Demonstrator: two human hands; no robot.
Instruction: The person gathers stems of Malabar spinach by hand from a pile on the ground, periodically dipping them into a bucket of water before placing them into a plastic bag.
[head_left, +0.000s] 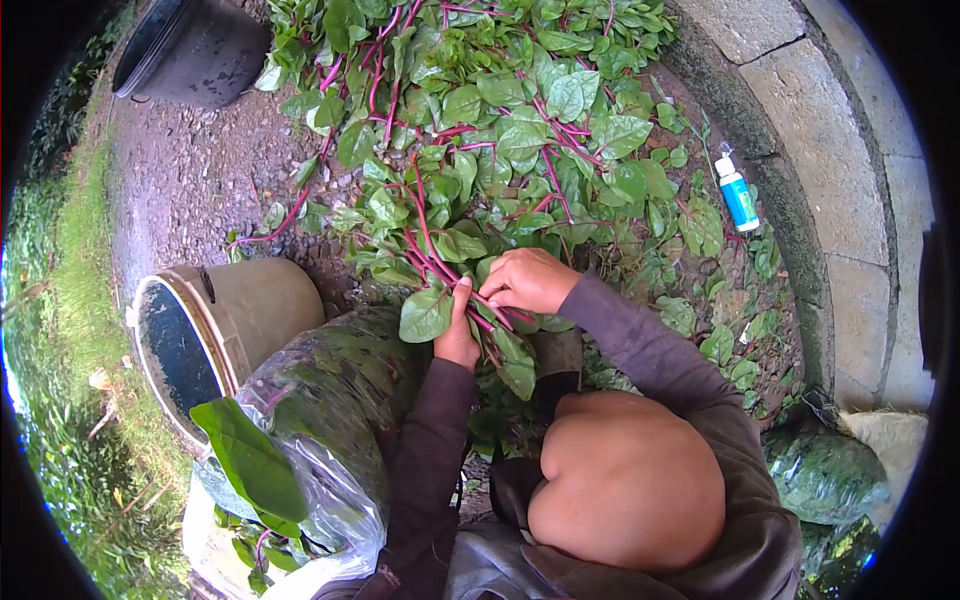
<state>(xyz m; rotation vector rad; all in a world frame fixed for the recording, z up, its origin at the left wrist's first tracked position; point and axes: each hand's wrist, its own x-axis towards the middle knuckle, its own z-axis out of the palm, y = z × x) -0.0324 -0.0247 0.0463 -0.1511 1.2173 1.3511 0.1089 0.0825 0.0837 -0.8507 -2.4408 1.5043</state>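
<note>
A bunch of leafy greens with purple-red stems (428, 252), which look like Malabar spinach, is gripped in my left hand (458, 335). The thumb lies along the stems, and the leafy tops point up and away from me. My right hand (530, 281) is closed at the lower part of the same stems, just right of my left hand. Its fingertips are bent in and partly hidden, with stem ends and a few leaves hanging below. Beyond both hands spreads a large heap of the same greens (520, 130) on the ground.
A clear plastic bag (335, 490) packed with leaves stands at my left, beside a tipped whitish bucket (265, 310). A black bucket (205, 55) lies at the upper left. On the right are a blue-and-white bottle (738, 195), a curved block edge (800, 130) and another filled bag (825, 475).
</note>
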